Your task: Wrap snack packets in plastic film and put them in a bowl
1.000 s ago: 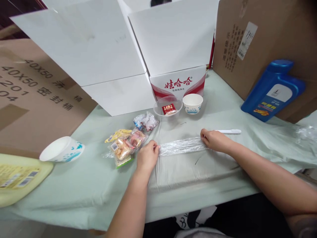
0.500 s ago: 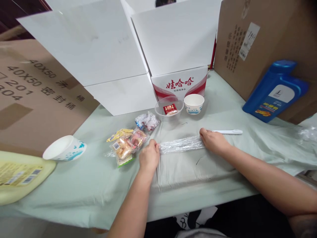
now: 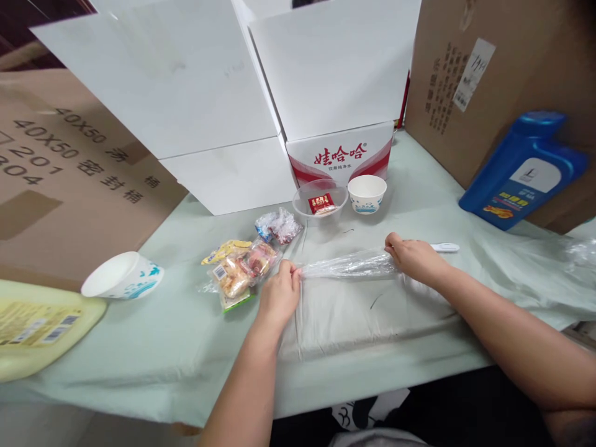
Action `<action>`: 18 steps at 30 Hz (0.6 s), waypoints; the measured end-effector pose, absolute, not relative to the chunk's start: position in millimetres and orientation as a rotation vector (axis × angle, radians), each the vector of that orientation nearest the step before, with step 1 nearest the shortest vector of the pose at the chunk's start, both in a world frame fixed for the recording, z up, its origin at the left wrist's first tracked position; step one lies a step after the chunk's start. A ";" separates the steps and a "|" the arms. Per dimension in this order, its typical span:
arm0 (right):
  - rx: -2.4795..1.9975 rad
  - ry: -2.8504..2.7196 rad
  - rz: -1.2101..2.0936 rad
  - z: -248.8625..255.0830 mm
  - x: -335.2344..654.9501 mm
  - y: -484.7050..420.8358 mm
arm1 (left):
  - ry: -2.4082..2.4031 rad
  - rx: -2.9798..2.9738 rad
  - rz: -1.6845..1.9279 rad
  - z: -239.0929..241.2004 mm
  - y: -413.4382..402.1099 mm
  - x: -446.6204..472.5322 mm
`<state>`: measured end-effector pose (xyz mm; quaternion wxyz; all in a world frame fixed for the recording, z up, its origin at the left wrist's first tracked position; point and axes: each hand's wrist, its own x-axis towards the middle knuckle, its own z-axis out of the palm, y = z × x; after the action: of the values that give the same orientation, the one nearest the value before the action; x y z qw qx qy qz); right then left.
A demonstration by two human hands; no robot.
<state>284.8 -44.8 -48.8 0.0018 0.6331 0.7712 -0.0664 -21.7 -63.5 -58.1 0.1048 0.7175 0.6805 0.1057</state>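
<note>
A strip of crumpled clear plastic film point(image 3: 347, 267) stretches across the pale green table cover point(image 3: 153, 335). My left hand point(image 3: 278, 295) pinches its left end, fingers closed. My right hand point(image 3: 414, 259) grips its right end, fingers curled over it. A pile of wrapped snacks point(image 3: 239, 270) lies just left of my left hand. A white plastic utensil point(image 3: 444, 248) pokes out from behind my right hand.
Behind the film stand a clear bowl with a red packet point(image 3: 320, 203) and a small paper cup point(image 3: 367, 193). A white carton with red print point(image 3: 342, 158) and large cardboard boxes point(image 3: 65, 167) line the back. A tipped paper bowl point(image 3: 121, 276), yellow jug point(image 3: 37, 323) and blue jug point(image 3: 524, 171) sit at the sides.
The film has lifted slightly and shifted right between my hands. My right hand moved a little to the right, covering more of the white utensil.
</note>
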 end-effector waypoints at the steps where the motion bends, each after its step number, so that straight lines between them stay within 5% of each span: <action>1: 1.937 2.474 -0.274 -46.5 290.6 -44.8 | 1.843 2.167 0.323 -55.0 -66.1 -26.0; 5: 1.446 2.829 -0.661 -31.8 311.1 -49.1 | 1.309 2.314 0.223 -40.4 -79.7 -40.9; 12: 1.070 2.867 -1.216 -20.7 305.5 -57.0 | 1.430 2.356 0.440 -33.9 -90.7 -20.9; 18: 1.513 2.786 -0.536 -48.5 277.1 -55.8 | 1.150 2.403 0.186 -40.6 -99.9 0.0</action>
<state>277.1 -55.8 -48.5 -0.0368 0.4704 0.8658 -0.1666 0.0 -99.9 -40.6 0.2332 0.8750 0.4187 0.0678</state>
